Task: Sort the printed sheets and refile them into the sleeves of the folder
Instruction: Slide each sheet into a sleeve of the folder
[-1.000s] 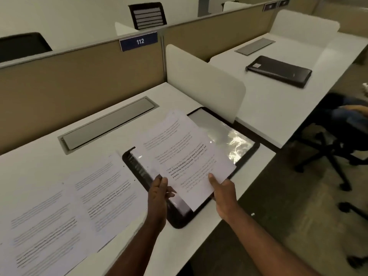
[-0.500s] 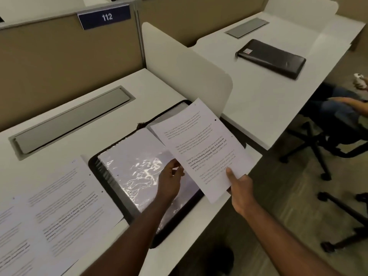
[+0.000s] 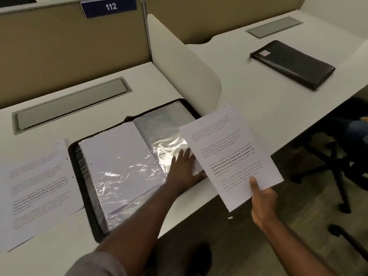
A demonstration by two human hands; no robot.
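Note:
A black folder point(image 3: 87, 198) lies open on the white desk, its shiny clear sleeves point(image 3: 127, 172) facing up; the left sleeve holds a white sheet. My left hand point(image 3: 184, 170) rests flat with fingers spread on the right-hand sleeve, near the folder's front right corner. My right hand point(image 3: 262, 200) pinches the bottom edge of a printed sheet point(image 3: 229, 154), held tilted in the air just right of the folder, over the desk edge. More printed sheets point(image 3: 35, 188) lie flat on the desk to the left of the folder.
A white divider panel point(image 3: 185, 68) stands right behind the folder. A grey cable tray lid point(image 3: 69, 104) sits at the back. The neighbouring desk holds a closed black folder point(image 3: 292, 64). An office chair base point(image 3: 336, 172) and a seated person's leg are at right.
My left hand moved from the left sleeve to lie flat on the right-hand sleeve. My right hand carried the printed sheet further right, off the folder. The camera view shifted closer.

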